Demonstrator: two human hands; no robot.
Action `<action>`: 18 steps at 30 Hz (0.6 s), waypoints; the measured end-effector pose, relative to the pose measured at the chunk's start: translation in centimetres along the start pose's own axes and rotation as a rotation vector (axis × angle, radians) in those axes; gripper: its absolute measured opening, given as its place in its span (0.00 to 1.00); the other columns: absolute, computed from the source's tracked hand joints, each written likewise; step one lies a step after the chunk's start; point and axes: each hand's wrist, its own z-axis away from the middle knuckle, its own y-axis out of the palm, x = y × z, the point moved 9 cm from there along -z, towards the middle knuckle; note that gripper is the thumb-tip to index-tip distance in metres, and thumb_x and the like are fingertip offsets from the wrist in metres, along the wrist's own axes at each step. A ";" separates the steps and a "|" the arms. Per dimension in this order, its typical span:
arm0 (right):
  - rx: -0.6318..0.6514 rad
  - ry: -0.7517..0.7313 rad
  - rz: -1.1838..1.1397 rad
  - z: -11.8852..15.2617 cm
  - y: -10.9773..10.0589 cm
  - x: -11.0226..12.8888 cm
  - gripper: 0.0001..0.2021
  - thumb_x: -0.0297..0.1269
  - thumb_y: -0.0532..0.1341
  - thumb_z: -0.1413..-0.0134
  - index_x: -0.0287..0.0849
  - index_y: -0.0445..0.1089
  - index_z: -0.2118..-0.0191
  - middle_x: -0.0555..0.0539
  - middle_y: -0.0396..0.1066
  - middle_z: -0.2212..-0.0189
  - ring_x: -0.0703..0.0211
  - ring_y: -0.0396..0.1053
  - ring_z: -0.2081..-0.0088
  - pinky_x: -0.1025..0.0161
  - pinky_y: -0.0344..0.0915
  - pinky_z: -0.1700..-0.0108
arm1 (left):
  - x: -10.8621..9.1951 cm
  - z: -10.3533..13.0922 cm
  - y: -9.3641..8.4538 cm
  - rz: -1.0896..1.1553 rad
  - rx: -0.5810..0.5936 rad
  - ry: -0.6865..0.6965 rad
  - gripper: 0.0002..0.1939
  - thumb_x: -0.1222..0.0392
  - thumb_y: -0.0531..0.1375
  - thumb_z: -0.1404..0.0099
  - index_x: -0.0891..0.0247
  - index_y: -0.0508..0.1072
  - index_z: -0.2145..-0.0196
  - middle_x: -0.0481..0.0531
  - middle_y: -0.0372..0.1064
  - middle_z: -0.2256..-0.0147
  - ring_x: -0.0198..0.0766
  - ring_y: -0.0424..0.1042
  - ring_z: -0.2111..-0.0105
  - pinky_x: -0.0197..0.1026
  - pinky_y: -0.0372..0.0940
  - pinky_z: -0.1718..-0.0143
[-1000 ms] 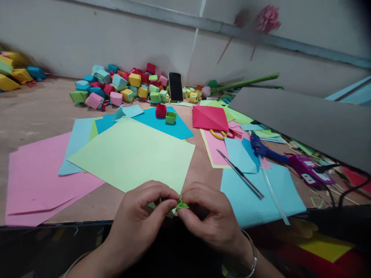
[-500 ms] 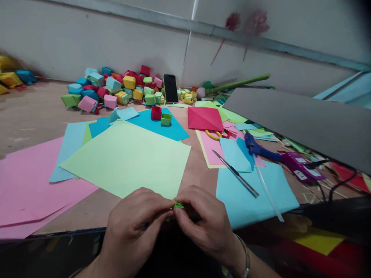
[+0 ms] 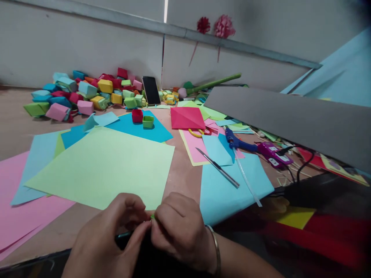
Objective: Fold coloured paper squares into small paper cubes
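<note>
A small piece of folded green paper (image 3: 152,216) is pinched between my two hands at the table's front edge; most of it is hidden by fingers. My left hand (image 3: 106,235) holds its left side with thumb and fingertips. Curled tightly over the other side is my right hand (image 3: 181,231), with a bangle on the wrist. Just beyond lies a large pale green sheet (image 3: 116,166). Two little open paper boxes, one red (image 3: 137,116) and one green (image 3: 148,122), stand on a blue sheet (image 3: 162,133) farther back.
Many coloured paper boxes (image 3: 87,89) are heaped by the wall, beside a phone (image 3: 151,90). On the right lie a craft knife (image 3: 222,170), a glue gun (image 3: 243,144), yellow-handled scissors (image 3: 196,133) and a light blue sheet (image 3: 220,204). A grey panel (image 3: 275,112) juts over the right side.
The view has swung right, so the table things sit farther left. My right hand has closed more tightly over the green paper, and less of it shows.
</note>
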 end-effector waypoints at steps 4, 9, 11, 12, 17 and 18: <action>0.064 0.305 -0.229 0.0 0.6 -3.0 0.07 0.28 0.57 0.50 0.40 0.64 0.77 0.54 0.60 0.81 0.67 0.57 0.78 0.67 0.53 0.75 | -0.3 -0.5 0.5 0.088 0.035 0.023 0.10 0.62 0.57 0.38 0.53 0.64 0.59 0.42 0.74 0.69 0.31 0.76 0.72 0.27 0.70 0.73; 0.301 0.778 -0.683 2.0 2.5 -6.0 0.05 0.36 0.63 0.49 0.39 0.73 0.67 0.53 0.67 0.76 0.67 0.62 0.74 0.69 0.59 0.72 | -1.5 -0.8 0.4 0.093 -0.009 0.188 0.20 0.66 0.58 0.37 0.50 0.66 0.49 0.45 0.74 0.65 0.33 0.74 0.67 0.31 0.71 0.69; 0.347 0.810 -0.793 2.2 2.7 -5.8 0.08 0.37 0.66 0.51 0.40 0.74 0.65 0.53 0.68 0.76 0.66 0.63 0.74 0.69 0.60 0.71 | -2.1 -0.8 0.2 0.091 -0.017 0.269 0.16 0.67 0.57 0.37 0.50 0.70 0.53 0.45 0.75 0.66 0.34 0.74 0.66 0.33 0.70 0.68; 0.356 0.814 -0.812 2.3 2.6 -5.8 0.08 0.37 0.67 0.52 0.40 0.75 0.65 0.53 0.67 0.76 0.66 0.62 0.74 0.69 0.60 0.71 | -2.0 -0.9 0.2 0.087 -0.019 0.279 0.14 0.67 0.57 0.37 0.51 0.71 0.56 0.45 0.75 0.67 0.34 0.74 0.67 0.33 0.69 0.68; 0.253 0.703 -0.598 1.7 1.2 -5.7 0.08 0.33 0.64 0.48 0.42 0.74 0.60 0.51 0.73 0.69 0.64 0.68 0.68 0.67 0.64 0.64 | -0.6 -1.5 0.2 0.085 -0.021 0.167 0.08 0.65 0.58 0.38 0.55 0.73 0.62 0.47 0.74 0.66 0.37 0.73 0.66 0.37 0.69 0.66; 0.207 0.664 -0.545 1.5 0.8 -5.6 0.08 0.32 0.63 0.47 0.42 0.74 0.59 0.50 0.74 0.67 0.63 0.70 0.66 0.67 0.65 0.62 | -0.5 -1.5 0.2 0.097 -0.022 0.153 0.07 0.64 0.58 0.38 0.55 0.74 0.63 0.48 0.74 0.65 0.37 0.73 0.64 0.38 0.69 0.65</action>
